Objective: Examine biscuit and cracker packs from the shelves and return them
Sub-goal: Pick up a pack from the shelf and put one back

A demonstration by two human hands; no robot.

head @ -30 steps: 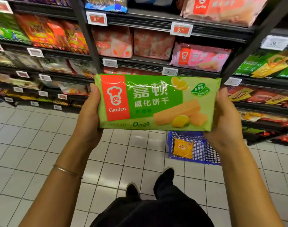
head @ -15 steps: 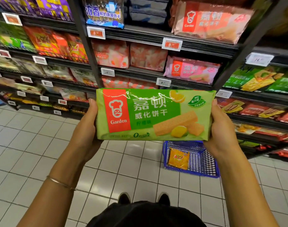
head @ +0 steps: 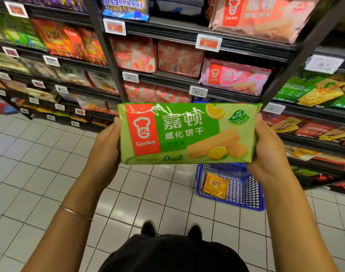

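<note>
A green Garden wafer pack (head: 187, 134) with a red logo panel and a lemon picture is held level in front of me, its front facing the camera. My left hand (head: 105, 152) grips its left end and my right hand (head: 269, 154) grips its right end. Behind it rise dark shelves (head: 167, 75) stocked with biscuit packs, among them a pink Garden wafer pack (head: 236, 77) and a peach Garden pack (head: 256, 14) on the shelf above.
A blue wire basket (head: 242, 189) stands on the white tiled floor (head: 40, 163) under the pack, with an orange packet (head: 214, 185) inside. Green cracker packs (head: 314, 91) fill the right-hand shelves. My shoes (head: 148, 228) show at the bottom.
The pack sits lower in view than before, and more of the upper shelves shows. My feet now stand side by side instead of one ahead. Both hands keep their grip.
</note>
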